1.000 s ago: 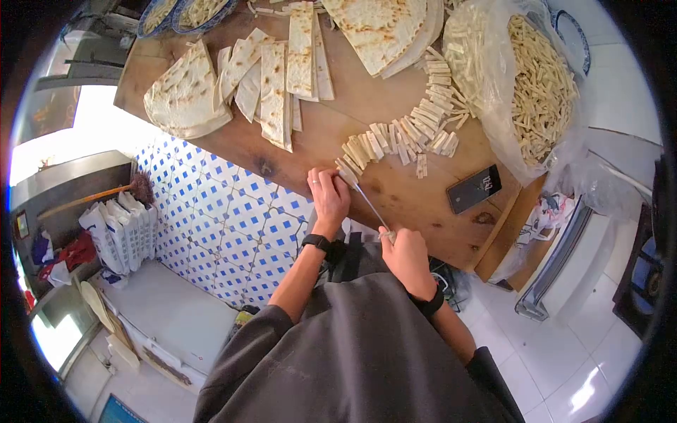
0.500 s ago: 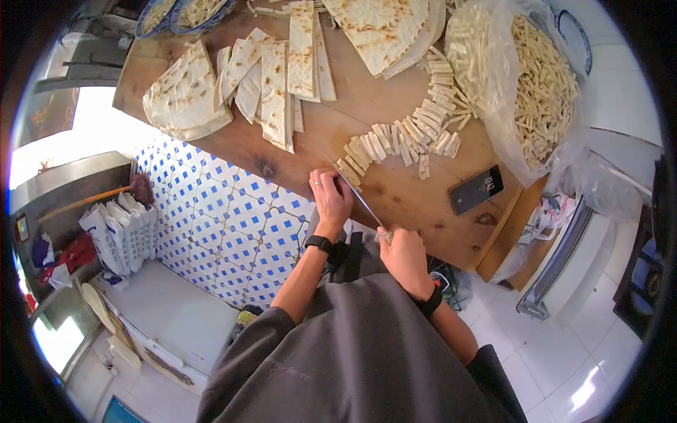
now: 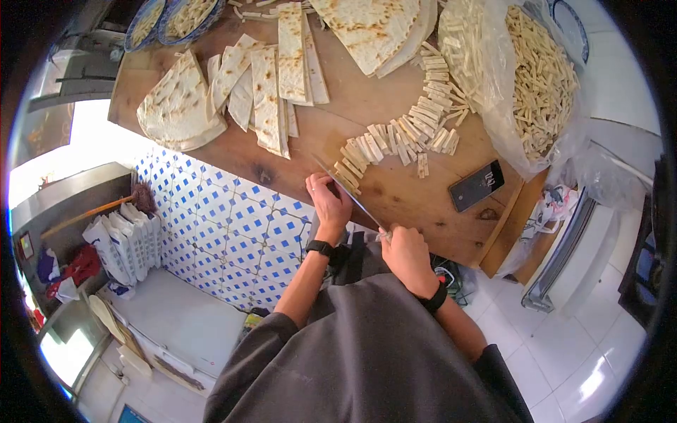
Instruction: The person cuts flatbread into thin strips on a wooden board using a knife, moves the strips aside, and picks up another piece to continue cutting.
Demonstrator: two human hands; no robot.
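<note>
My right hand (image 3: 409,261) is closed around the handle of a knife (image 3: 358,202), low by the table's near edge. The blade slants up and left across the board, beside my left hand (image 3: 331,203). The left fingers are curled at the edge against the blade; whatever they press on is hidden. Just beyond the blade, a curving row of cut flatbread strips (image 3: 384,141) runs up to the right. Wider flatbread pieces (image 3: 266,99) lie further off to the left, near a folded flatbread (image 3: 180,109).
A clear plastic bag (image 3: 539,84) full of cut strips stands at right, with a phone (image 3: 477,185) nearer me. More flatbread (image 3: 374,32) is stacked at the back. Two patterned bowls (image 3: 163,32) sit at back left on the wooden table (image 3: 416,197).
The view has shifted slightly. My left fingers look a little more curled beside the blade; the right hand keeps its hold on the knife, and the strips look the same.
</note>
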